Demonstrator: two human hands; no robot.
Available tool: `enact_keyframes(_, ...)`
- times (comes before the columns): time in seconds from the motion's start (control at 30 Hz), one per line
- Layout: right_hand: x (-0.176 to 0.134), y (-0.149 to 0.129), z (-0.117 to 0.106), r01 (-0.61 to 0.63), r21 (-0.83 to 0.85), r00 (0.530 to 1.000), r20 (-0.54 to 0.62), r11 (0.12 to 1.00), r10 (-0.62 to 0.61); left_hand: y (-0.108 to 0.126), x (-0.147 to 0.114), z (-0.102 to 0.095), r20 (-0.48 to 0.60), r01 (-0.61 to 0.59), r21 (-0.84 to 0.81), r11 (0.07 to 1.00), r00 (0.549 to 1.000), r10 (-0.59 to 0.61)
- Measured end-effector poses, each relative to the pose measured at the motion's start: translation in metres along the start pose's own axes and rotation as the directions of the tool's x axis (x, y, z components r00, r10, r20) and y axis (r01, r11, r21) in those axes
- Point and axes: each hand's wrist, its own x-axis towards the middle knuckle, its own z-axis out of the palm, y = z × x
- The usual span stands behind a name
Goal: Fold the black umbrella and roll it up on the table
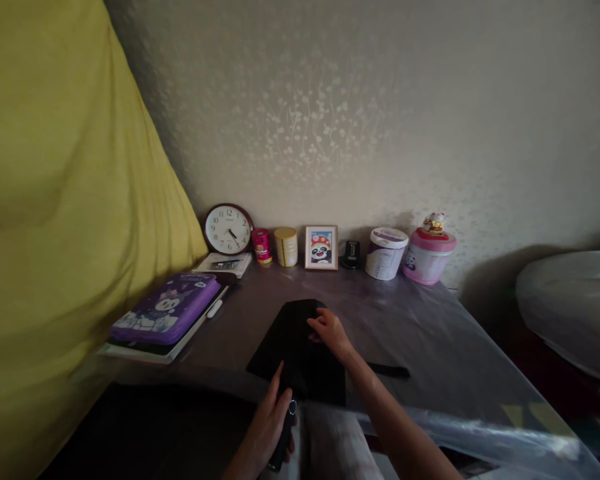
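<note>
A black folding umbrella (pixel 280 333), its fabric loose and spread in folds, lies over the front of the table. Its dark handle (pixel 283 437), with a silver-ringed button at the end, is wrapped in my left hand (pixel 270 423); the left index finger reaches along the fabric. My right hand (pixel 330 331) is closed at the far right part of the cloth, fingers pinching a fold of it. Beside my right forearm, a narrow black strip (pixel 390 370) rests on the table; whether it joins the umbrella is hidden.
The table (pixel 430 340) has a clear plastic cover. Left are a purple case (pixel 167 308) on books and a yellow curtain (pixel 70 167). Along the wall stand a clock (pixel 229 229), two cans, a framed panda picture (pixel 321 247), a black object (pixel 351 255) and two tubs (pixel 386 255).
</note>
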Motion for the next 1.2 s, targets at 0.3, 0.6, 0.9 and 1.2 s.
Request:
enact_keyframes(0.3,-0.007,-0.004,0.002,0.058,-0.017,0.996,0.072,0.998,-0.057,0.005,-0.019,0.005,0.008,-0.264,0.587,0.765,0.947,0.321)
enact_keyframes(0.6,-0.016,0.004,0.003,0.366,-0.249,0.930,0.136,0.897,-0.342,0.022,-0.017,0.015,0.008,-0.103,0.890,0.444,0.977,0.211)
enact_keyframes(0.9,-0.031,0.010,0.003,0.534,-0.333,0.845,0.218,0.777,-0.488,0.021,-0.005,0.014,-0.037,-0.071,0.839,0.539,0.982,0.186)
enact_keyframes(1.2,-0.036,0.024,-0.011,0.749,-0.430,0.639,0.267,0.504,-0.722,0.012,0.000,0.012,-0.052,-0.091,0.804,0.588,0.974,0.221)
